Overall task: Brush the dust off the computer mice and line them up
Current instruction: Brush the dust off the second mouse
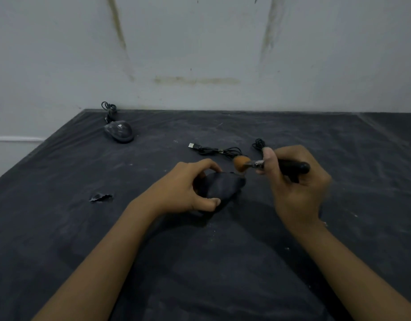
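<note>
The mouse (pixel 219 185), judged light and rigid, is gripped at its sides by the left hand (pixel 181 188); the brush (pixel 257 163) is pinched by the right hand (pixel 297 188)

**Views held:** we list one, the head camera.
**Position:** worn on the person's head, over the near part of the table (pixel 61 228).
**Facing:** forward and down, toward the wall (pixel 200 42) that rises behind the table's far edge.
**Lens:** wide-angle; we see the table's left side run slantwise across the frame.
**Nearness:** close. Both forearms enter from the bottom edge.
**Aim:** mid-frame falls on the mouse (pixel 223 186) gripped by the left hand (pixel 183 186), with the right hand (pixel 297 188) holding the brush (pixel 246 163) just beside it.
**Reach:** we take in the far edge and the far-left corner.
**Overlap:** single view.
</note>
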